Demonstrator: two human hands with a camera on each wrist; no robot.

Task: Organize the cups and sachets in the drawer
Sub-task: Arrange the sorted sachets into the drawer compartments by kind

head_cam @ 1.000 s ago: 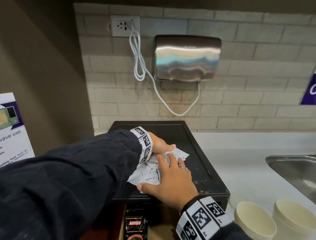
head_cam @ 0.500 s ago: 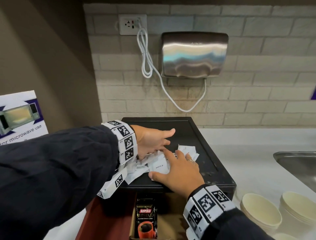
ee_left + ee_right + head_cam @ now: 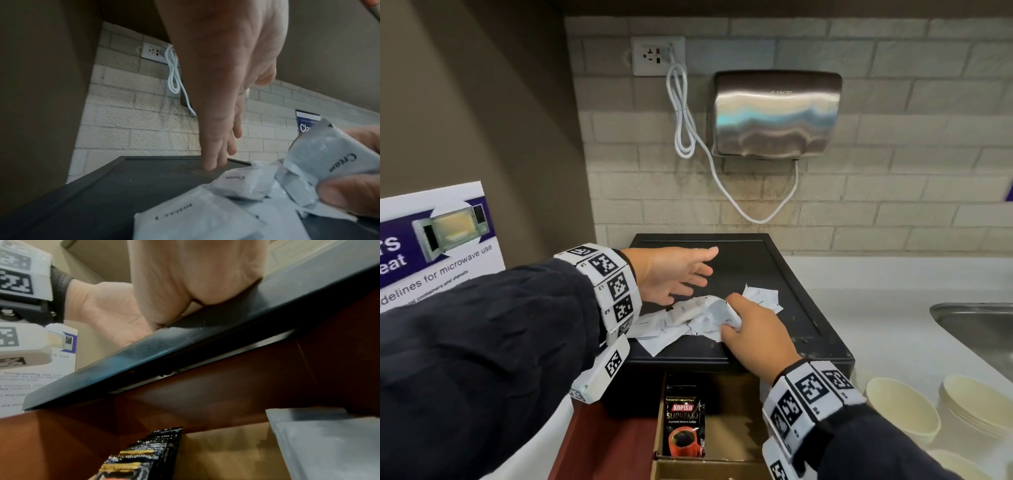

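Observation:
Several white cream sachets (image 3: pixel 671 325) lie in a loose pile on the black box top (image 3: pixel 756 267). My right hand (image 3: pixel 729 319) grips a bunch of them at the pile's right side, and the left wrist view shows a "Cream" sachet (image 3: pixel 329 155) pinched by its thumb (image 3: pixel 353 199). Straight-fingered and holding nothing, my left hand (image 3: pixel 698 270) hovers over the pile's left end. Below the box, an open drawer (image 3: pixel 613 445) holds a cardboard box (image 3: pixel 729 431) with a black Kopiko sachet (image 3: pixel 684 425) standing in it. Cream paper cups (image 3: pixel 904 407) stand at the right.
A steel sink (image 3: pixel 976 329) is set in the white counter at the far right. A hand dryer (image 3: pixel 777 113) and its white cord hang on the brick wall behind. A microwave poster (image 3: pixel 438 236) leans at the left. More stacked cups (image 3: pixel 979 404) sit beside the first.
My right hand, flat on the sachets before, has curled round a bunch of them. My left hand has lifted off the pile and opened out.

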